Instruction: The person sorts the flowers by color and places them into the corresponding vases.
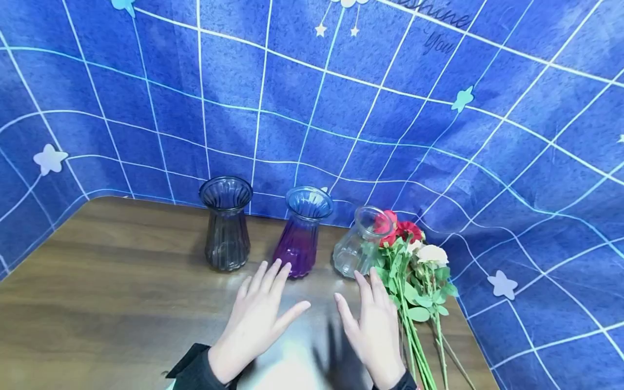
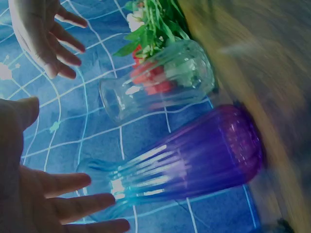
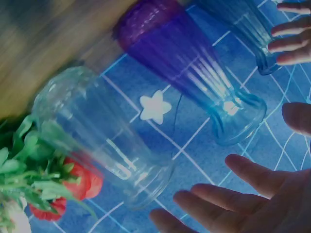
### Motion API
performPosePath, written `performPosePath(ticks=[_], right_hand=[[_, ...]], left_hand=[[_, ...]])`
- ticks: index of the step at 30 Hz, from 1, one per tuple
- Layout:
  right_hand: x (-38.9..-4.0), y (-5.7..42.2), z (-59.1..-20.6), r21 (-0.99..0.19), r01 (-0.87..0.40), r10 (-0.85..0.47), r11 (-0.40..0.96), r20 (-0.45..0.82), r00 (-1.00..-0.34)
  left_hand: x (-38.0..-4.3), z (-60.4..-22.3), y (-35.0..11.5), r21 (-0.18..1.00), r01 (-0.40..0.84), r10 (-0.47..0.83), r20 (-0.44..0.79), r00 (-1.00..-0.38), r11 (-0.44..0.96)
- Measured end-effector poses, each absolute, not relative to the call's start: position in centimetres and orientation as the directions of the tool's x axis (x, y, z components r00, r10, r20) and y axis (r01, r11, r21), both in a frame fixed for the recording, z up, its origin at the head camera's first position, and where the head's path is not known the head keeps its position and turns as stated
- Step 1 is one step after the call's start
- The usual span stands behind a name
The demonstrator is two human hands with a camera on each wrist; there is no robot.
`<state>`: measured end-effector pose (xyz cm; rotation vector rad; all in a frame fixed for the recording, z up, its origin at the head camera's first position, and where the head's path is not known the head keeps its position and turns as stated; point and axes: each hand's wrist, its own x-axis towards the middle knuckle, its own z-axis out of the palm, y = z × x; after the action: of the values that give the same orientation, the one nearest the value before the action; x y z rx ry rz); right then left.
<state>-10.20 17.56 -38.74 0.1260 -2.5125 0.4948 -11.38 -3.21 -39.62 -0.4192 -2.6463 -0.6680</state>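
Note:
Both hands hover over the table with fingers spread, holding nothing. My left hand (image 1: 258, 314) is in front of a ribbed vase (image 1: 299, 246), purple below and blue at its flared rim; the fingertips overlap its base in the head view. My right hand (image 1: 375, 325) is in front of a clear glass vase (image 1: 353, 252), beside the flower stems. A dark grey vase (image 1: 227, 233) stands at the left of the row. All three vases are upright. Red flowers (image 3: 82, 179) and a white flower (image 1: 431, 254) lie with leafy green stems (image 1: 414, 346) to the right.
The brown wooden table (image 1: 97, 303) spreads out to the left of the vases. Behind and to the right hangs a blue cloth (image 1: 170, 81) with white grid lines and stars, close behind the vases. The flower stems reach toward the table's front right.

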Motion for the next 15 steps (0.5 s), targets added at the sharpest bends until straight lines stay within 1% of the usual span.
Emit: performPosePath(ticks=[7,10,15], right_hand=[[-11.0,20.0,-38.4,-0.253,-0.218,0.003,0.943,0.659,-0.752],[-11.5,21.1,-38.1,-0.232,-0.218,0.000,0.948,0.684,-0.729],[-12.0,23.1,-37.6,-0.234,-0.180,0.034,0.955,0.694,-0.719]], left_hand=[[-13.4,-38.6,-1.0,0.443,0.489,0.189,0.566,-0.803,0.751],[-14.4,-38.1,0.2,0.457,0.519,0.199,0.581,-0.789,0.723],[-16.1,-37.5,2.6,0.473,0.551,0.224,0.584,-0.780,0.687]])
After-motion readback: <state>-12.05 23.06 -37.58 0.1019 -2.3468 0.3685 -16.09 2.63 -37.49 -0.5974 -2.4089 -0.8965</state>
